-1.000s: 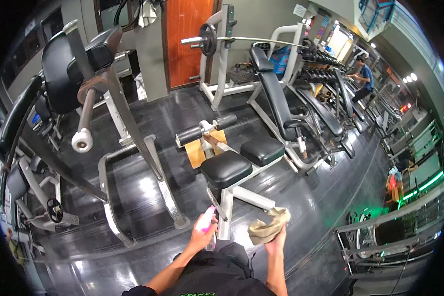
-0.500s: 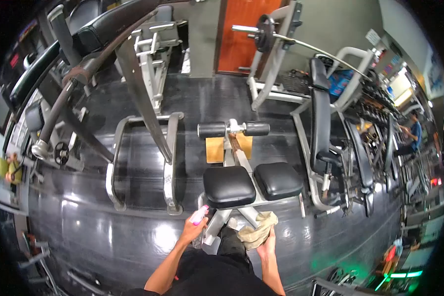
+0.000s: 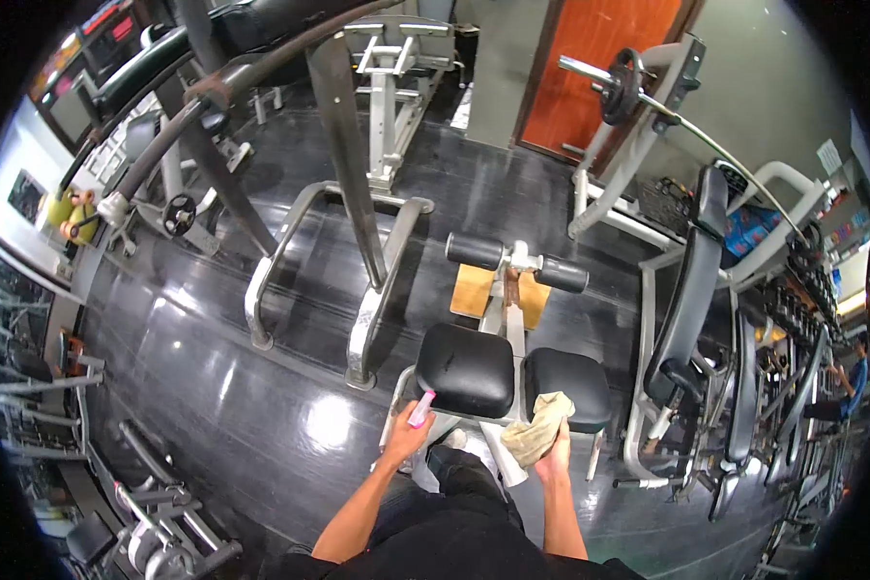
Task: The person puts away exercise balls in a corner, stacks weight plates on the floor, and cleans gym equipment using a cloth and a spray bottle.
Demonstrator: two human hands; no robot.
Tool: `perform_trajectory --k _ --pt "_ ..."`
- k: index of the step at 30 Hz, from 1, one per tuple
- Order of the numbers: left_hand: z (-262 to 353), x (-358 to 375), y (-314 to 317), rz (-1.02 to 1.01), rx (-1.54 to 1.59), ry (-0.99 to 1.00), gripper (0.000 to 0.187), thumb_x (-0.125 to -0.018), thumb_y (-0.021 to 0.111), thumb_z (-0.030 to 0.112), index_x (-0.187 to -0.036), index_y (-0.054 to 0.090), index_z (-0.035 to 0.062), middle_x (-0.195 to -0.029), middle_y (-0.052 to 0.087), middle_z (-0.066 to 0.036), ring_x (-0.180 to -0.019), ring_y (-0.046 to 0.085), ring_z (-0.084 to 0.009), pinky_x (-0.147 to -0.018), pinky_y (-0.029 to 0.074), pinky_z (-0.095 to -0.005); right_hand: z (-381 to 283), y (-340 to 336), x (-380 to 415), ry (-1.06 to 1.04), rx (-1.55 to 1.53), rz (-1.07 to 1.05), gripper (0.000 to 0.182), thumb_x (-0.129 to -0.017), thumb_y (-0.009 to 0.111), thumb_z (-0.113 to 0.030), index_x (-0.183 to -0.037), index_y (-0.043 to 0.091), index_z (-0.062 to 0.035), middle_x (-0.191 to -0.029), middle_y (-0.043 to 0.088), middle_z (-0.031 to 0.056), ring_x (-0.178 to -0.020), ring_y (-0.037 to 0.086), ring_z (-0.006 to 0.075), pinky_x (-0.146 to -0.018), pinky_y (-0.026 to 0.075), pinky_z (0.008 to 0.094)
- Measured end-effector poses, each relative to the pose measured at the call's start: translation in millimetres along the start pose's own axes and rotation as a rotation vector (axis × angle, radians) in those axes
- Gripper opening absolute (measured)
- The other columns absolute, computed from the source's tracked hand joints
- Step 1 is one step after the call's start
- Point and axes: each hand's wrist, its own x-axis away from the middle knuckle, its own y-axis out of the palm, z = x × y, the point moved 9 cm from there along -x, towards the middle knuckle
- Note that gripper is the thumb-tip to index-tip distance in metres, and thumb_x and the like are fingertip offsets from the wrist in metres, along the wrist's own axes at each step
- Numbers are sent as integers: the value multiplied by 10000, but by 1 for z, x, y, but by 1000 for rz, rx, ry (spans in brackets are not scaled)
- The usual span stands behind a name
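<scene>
My left hand (image 3: 407, 437) is wrapped round a small pink bottle (image 3: 421, 410), close to the front edge of the left black seat pad (image 3: 465, 369). A crumpled beige cloth (image 3: 539, 431) is held in my right hand (image 3: 554, 458), in front of the right black pad (image 3: 567, 389) and covering part of its near edge. Both pads belong to one bench, whose two black rollers (image 3: 475, 250) sit at its far end above a wooden board (image 3: 470, 291).
A metal frame with curved feet (image 3: 364, 333) stands left of the bench. On the right are an inclined bench (image 3: 690, 300) and a rack holding a barbell (image 3: 710, 142). Another person (image 3: 853, 379) is at the far right. More machines (image 3: 159, 522) stand at the lower left.
The view has turned left, so the surroundings appear shifted right and tilted. The cloth in my right hand now overlaps the right pad. Both hands keep their hold.
</scene>
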Motion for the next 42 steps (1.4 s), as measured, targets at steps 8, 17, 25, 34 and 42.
perform_trajectory --k 8,17,25,34,42 --pt "-11 12 19 -28 97 100 159 -824 642 140 -914 576 27 -790 629 -67 -753 591 -119 -680 466 -285 7 35 -12 11 96 -67 397 -922 515 -300 -1261 459 -102 -1154 549 51 -1051 548 214 -906 452 370" --pt "-7 26 21 39 196 49 152 -836 645 147 -871 552 32 -655 522 11 -591 504 -61 -529 421 -235 30 93 -47 -762 1167 -157 557 -878 569 -129 -1389 355 -72 -1050 548 132 -970 550 247 -872 425 311" --pt "-18 44 11 110 152 -38 135 -838 655 134 -913 573 56 -685 536 31 -573 488 -39 -522 405 -203 98 190 -62 -982 1840 -495 366 -838 602 -303 -1189 596 -199 -911 527 96 -847 528 270 -720 417 390" --pt "-25 43 15 179 145 -22 130 -840 650 127 -922 575 61 -694 540 29 -574 489 -40 -508 405 -211 78 175 -194 -657 1794 -304 182 -836 593 -253 -936 634 -106 -946 586 197 -883 591 377 -730 478 478" --pt "-27 47 28 232 281 -88 91 -840 638 86 -897 581 44 -712 535 31 -633 472 -38 -539 394 -211 102 195 -60 -836 1699 -1190 289 -824 576 -213 -1098 636 -281 -873 573 50 -743 628 274 -627 512 397"
